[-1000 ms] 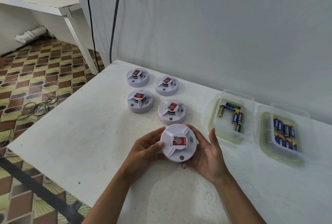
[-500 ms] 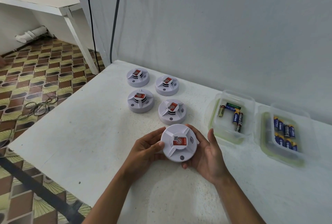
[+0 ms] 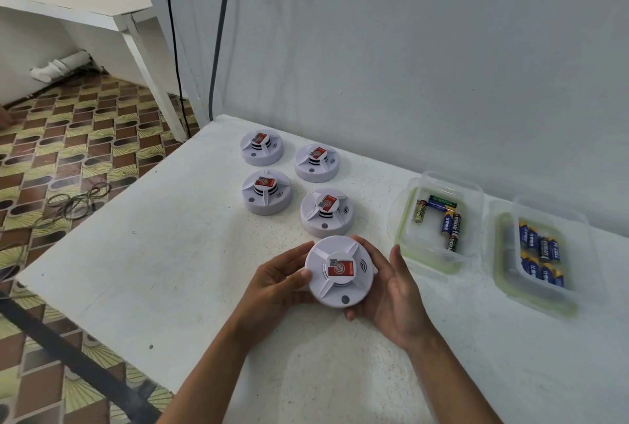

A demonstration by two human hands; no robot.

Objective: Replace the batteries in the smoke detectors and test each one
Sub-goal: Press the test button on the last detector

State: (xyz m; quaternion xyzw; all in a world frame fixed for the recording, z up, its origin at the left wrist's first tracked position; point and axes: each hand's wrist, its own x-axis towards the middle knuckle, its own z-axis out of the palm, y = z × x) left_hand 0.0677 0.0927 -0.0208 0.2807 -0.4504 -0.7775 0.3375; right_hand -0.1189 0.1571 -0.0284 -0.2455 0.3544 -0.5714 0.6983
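A white speckled table (image 3: 143, 253) stands against a pale wall (image 3: 408, 49), with patterned floor tiles (image 3: 68, 151) to the left. Four smoke detectors (image 3: 267, 192) sit in two rows on it, and two clear tubs (image 3: 476, 192) of batteries (image 3: 449, 224) lie to the right. A fifth detector (image 3: 338, 272) is held just above the table's near part, the left hand (image 3: 275, 284) gripping its left edge, the right hand (image 3: 391, 294) cupping its right side.

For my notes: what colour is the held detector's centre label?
Red and white label, head view.
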